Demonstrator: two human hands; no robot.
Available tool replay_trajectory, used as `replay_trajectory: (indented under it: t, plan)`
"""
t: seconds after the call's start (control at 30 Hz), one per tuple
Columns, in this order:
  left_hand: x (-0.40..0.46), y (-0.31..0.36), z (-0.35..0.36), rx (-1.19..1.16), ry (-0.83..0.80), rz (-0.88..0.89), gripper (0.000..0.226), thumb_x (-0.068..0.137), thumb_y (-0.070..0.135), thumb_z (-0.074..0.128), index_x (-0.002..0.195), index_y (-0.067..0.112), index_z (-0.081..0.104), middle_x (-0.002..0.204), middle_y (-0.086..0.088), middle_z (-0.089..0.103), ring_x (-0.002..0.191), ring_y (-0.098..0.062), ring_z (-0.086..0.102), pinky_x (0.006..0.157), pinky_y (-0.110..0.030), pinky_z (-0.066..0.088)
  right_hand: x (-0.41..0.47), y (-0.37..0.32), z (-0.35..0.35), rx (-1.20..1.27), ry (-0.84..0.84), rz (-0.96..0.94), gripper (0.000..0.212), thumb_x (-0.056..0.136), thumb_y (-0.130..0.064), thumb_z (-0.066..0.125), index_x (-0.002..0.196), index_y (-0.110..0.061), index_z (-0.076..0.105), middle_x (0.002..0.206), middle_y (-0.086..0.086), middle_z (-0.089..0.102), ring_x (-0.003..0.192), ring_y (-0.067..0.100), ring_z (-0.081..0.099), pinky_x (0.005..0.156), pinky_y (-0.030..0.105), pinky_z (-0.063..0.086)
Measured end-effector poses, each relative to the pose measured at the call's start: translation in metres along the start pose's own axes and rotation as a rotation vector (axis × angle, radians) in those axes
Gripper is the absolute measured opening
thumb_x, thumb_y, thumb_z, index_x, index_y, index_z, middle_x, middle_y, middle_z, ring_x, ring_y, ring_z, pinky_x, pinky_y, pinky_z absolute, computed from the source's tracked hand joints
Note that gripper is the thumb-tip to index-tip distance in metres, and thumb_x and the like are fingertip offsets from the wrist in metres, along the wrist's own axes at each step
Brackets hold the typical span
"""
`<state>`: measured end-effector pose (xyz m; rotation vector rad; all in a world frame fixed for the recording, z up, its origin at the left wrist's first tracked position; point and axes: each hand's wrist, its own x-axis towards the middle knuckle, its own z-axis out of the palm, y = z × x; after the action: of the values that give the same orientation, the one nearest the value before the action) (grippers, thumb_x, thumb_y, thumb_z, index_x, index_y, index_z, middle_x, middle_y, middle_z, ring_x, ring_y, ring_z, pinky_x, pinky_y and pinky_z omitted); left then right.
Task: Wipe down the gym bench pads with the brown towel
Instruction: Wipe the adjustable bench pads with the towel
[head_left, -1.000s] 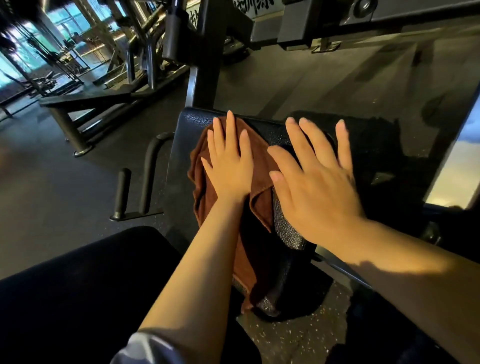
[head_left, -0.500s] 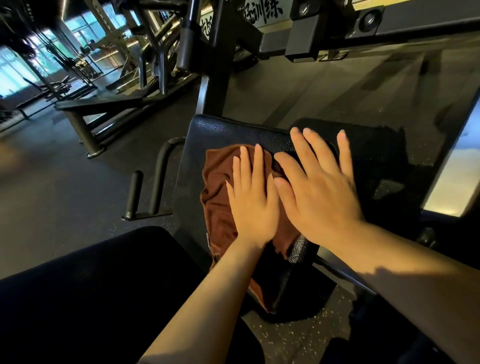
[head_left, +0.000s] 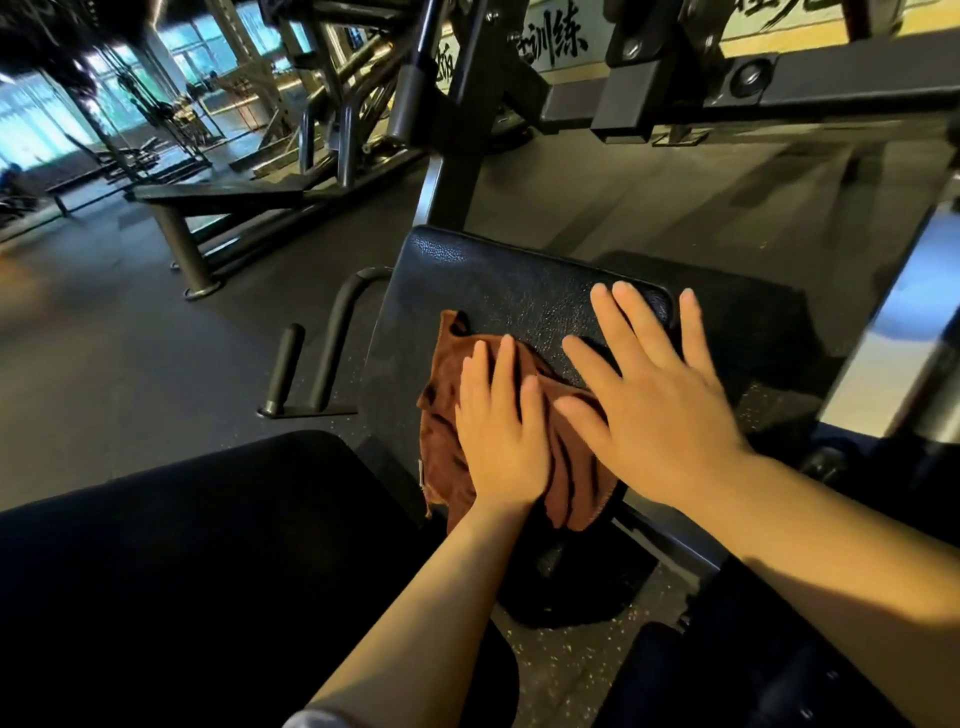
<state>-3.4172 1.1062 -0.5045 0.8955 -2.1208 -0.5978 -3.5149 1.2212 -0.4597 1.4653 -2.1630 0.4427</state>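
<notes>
Brown towel (head_left: 452, 441) bunched on the near half of the black bench pad (head_left: 519, 291), lower on the pad than half a second ago, when its top edge lay close to the pad's far border; now a wide strip of bare, pebbled upholstery exposed beyond it. Near edge of the cloth hanging over the pad's front lip in loose folds. Left hand (head_left: 501, 436) pressed flat on the towel, palm down, fingers straight and close together, gripping nothing; drawn back toward the body along with the cloth since the earlier frames. Right hand (head_left: 654, 410) also flat and spread wide, fingers reaching toward the pad's far right corner, thumb and heel touching the towel's right side, fingertips on bare pad; placed much as before. Black curved handle bar (head_left: 337, 338) just left of the pad, standing on the dark rubber floor (head_left: 130, 364). Steel machine frame (head_left: 467, 130) rising behind the pad. Dark seat cushion (head_left: 182, 545) filling the lower left, nearer the camera.
</notes>
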Motion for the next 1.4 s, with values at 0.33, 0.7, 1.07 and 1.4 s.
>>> replay_trajectory:
  t: [0.33,0.7,1.07,1.4]
  plan:
    - [0.019,-0.009,-0.036,-0.024,0.045,-0.045,0.053,0.083,0.009,0.04,0.131,0.004,0.061,0.137,-0.011,0.059,0.131,-0.024,0.05,0.11,-0.023,0.03,-0.007,-0.017,-0.009,-0.005,-0.044,-0.103,0.021,0.078,-0.029,0.077,0.095,-0.016,0.075,0.133,0.021,0.058,0.137,0.042,0.04,0.101,0.083,-0.001]
    - [0.01,-0.008,-0.062,0.1,-0.078,-0.272,0.062,0.085,0.007,0.055,0.144,0.022,0.043,0.133,-0.006,0.057,0.123,-0.028,0.052,0.095,-0.036,0.042,-0.005,-0.024,0.004,0.148,-0.058,-0.264,0.015,0.082,0.001,0.06,0.089,-0.007,0.071,0.098,0.013,0.063,0.105,0.035,0.06,0.116,0.052,0.008]
    - [-0.083,0.08,-0.232,0.111,-0.059,-0.574,0.018,0.09,0.014,0.069,0.106,0.014,0.062,0.109,0.007,0.044,0.092,0.018,0.042,0.073,0.0,0.037,0.004,-0.104,-0.122,0.587,-0.533,0.112,0.008,0.094,-0.017,0.059,0.1,-0.018,0.065,0.071,-0.005,0.052,0.068,0.029,0.052,0.06,0.03,0.034]
    - [-0.154,0.185,-0.428,0.109,0.032,-0.999,0.051,0.09,0.012,0.067,0.105,0.054,0.041,0.101,0.025,0.059,0.094,0.002,0.06,0.077,-0.022,0.052,0.013,-0.217,-0.305,0.908,-1.13,0.185,0.026,0.1,-0.023,0.045,0.091,-0.047,0.044,0.069,-0.009,0.063,0.062,0.007,0.062,0.053,0.023,0.048]
